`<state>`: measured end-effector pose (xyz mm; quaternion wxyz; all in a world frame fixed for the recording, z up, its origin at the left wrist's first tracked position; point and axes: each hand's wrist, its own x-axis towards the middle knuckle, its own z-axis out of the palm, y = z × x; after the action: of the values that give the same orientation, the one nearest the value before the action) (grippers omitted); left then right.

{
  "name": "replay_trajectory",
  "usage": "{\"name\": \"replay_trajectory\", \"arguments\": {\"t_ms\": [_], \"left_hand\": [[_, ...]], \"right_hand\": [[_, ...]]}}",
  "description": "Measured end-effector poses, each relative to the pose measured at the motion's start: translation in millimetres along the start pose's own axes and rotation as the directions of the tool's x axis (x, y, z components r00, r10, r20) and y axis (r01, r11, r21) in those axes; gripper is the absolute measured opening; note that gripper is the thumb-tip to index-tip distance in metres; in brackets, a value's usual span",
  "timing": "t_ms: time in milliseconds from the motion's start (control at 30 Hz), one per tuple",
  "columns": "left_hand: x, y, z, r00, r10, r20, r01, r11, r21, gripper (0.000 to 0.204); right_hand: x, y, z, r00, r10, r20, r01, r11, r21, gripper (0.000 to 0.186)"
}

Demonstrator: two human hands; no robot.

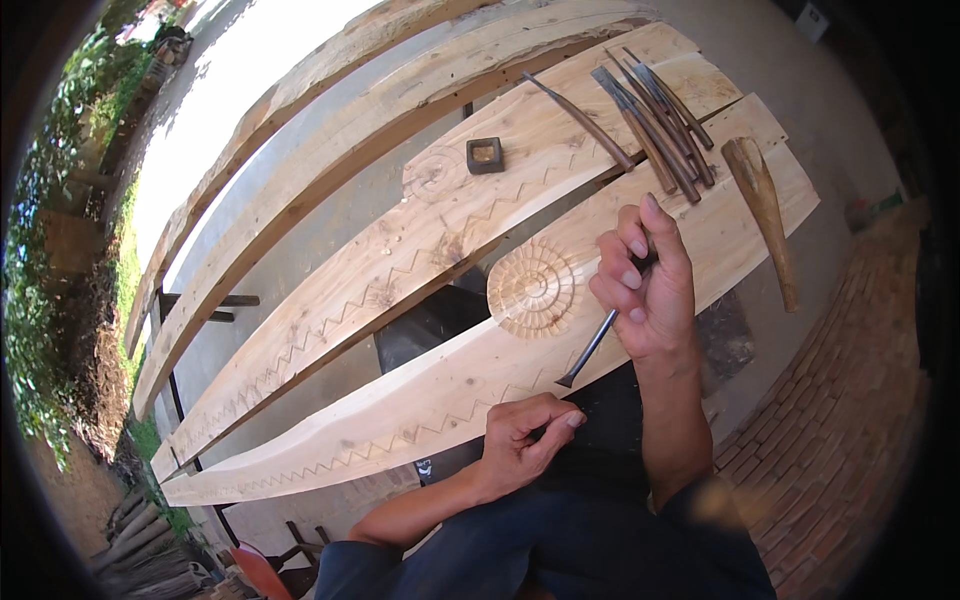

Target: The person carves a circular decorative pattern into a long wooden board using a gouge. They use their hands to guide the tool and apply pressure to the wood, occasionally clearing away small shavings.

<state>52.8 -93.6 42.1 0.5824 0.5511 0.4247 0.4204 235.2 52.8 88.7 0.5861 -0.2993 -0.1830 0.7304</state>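
Note:
My right hand point(647, 280) is raised above the nearer plank, fingers closed around the handle of a chisel point(592, 347). The chisel slants down to the left, and its flared tip is near the plank's front edge. Much of the handle is hidden in my fist. At that same edge rests my left hand point(528, 440), with curled fingers; whatever they may hold is hidden. The pale wooden plank point(450, 385) bears a carved round rosette point(537, 287) and a zigzag line along its front edge. The rosette lies just left of my right hand.
A second plank point(490, 205) lies behind, with a zigzag and a faint round pattern. On it sits a small dark square block point(485, 156). Several chisels point(655, 125) straddle both planks at the upper right, beside a wooden mallet point(762, 215). Long curved beams point(290, 190) stand farther back.

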Motion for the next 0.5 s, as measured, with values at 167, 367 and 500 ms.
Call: {"name": "replay_trajectory", "arguments": {"t_ms": [167, 367, 500], "left_hand": [[-19, -14, 1, 0.992, 0.126, -0.030, -0.116, 0.969, 0.219, 0.004], [-39, -31, 1, 0.973, 0.209, 0.099, -0.232, 0.897, 0.376, 0.006], [-29, -32, -6, 0.898, 0.318, 0.305, -0.437, 0.731, 0.525, 0.016]], "right_hand": [[4, -12, 8, 0.993, -0.093, -0.074, 0.091, 0.996, -0.025, 0.047], [21, -19, 29, 0.981, -0.187, -0.057, 0.180, 0.978, -0.101, 0.046], [34, -16, 40, 0.971, -0.234, -0.046, 0.224, 0.962, -0.154, 0.046]]}}
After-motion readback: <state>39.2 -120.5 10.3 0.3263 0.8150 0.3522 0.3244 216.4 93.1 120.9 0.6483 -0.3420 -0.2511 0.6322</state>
